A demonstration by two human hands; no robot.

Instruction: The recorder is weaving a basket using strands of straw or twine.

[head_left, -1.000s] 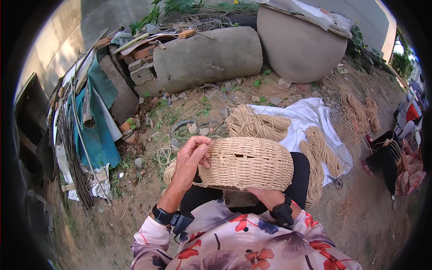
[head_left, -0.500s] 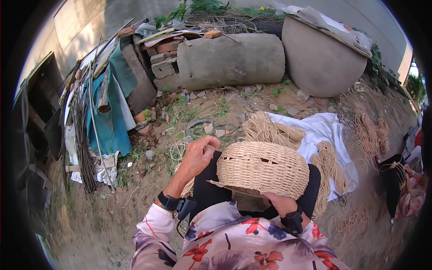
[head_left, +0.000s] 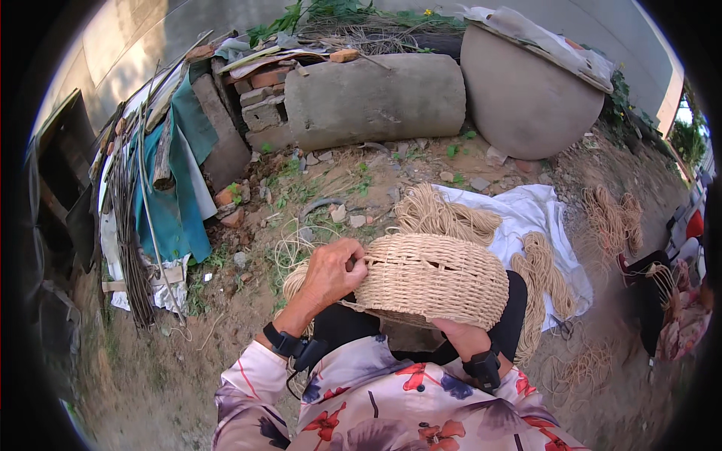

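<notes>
A pale woven basket [head_left: 432, 282] lies tilted on its side across my lap, its opening toward me. Two short dark gaps show in its upper weave. My left hand [head_left: 335, 269] is at the basket's left edge, fingers curled into a pinch; what they grip is too small to make out. From below, my right hand [head_left: 460, 336] supports the basket near its lower right rim, its fingers hidden by the weave. A loose strand end sticks out at the rim's lower left. Tan cord [head_left: 295, 281] lies partly behind my left forearm.
Cord bundles [head_left: 444, 216] rest on a white cloth [head_left: 558, 225] beyond the basket, with scissors [head_left: 562, 328] by its near edge. More cord [head_left: 611, 218] lies to the right, near another seated person [head_left: 681, 316]. A concrete cylinder [head_left: 376, 101] and a large clay vat [head_left: 530, 94] stand behind.
My left hand has come down and right, from just off the basket to its left edge. The right hand keeps its place under the basket. The whole view has shifted slightly.
</notes>
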